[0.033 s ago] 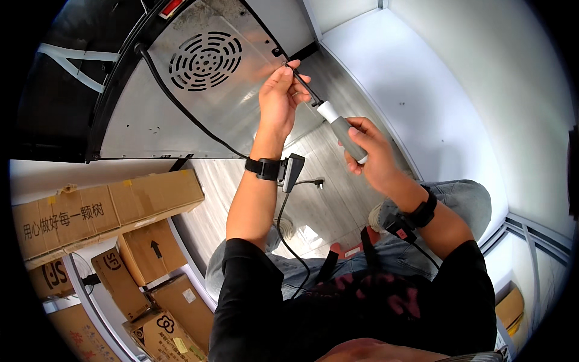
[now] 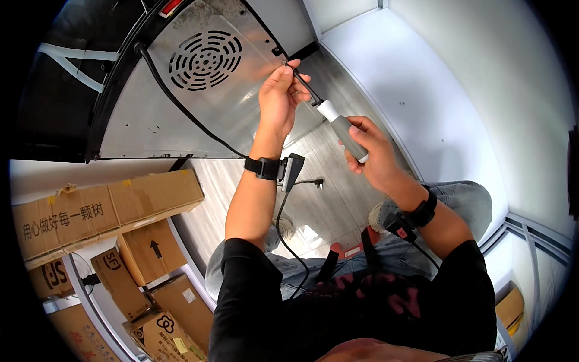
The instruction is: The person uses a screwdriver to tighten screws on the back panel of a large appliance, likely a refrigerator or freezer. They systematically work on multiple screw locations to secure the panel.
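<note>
My right hand (image 2: pixel 375 154) is wrapped round the grey and white handle of a screwdriver (image 2: pixel 344 128). The tool's dark shaft slants up and left toward the right edge of a silvery metal panel (image 2: pixel 199 120). Near the tip, the thumb and fingers of my left hand (image 2: pixel 281 93) pinch the shaft against that edge. My fingertips hide the tip and whatever it touches. The panel has a round slotted vent (image 2: pixel 206 61).
A black cable (image 2: pixel 181 108) runs down the panel behind my left wrist, and a plug (image 2: pixel 319 183) lies on the wood-look floor (image 2: pixel 241 181). Cardboard boxes (image 2: pixel 154 250) are stacked at left. A white platform (image 2: pixel 404 102) curves along the right.
</note>
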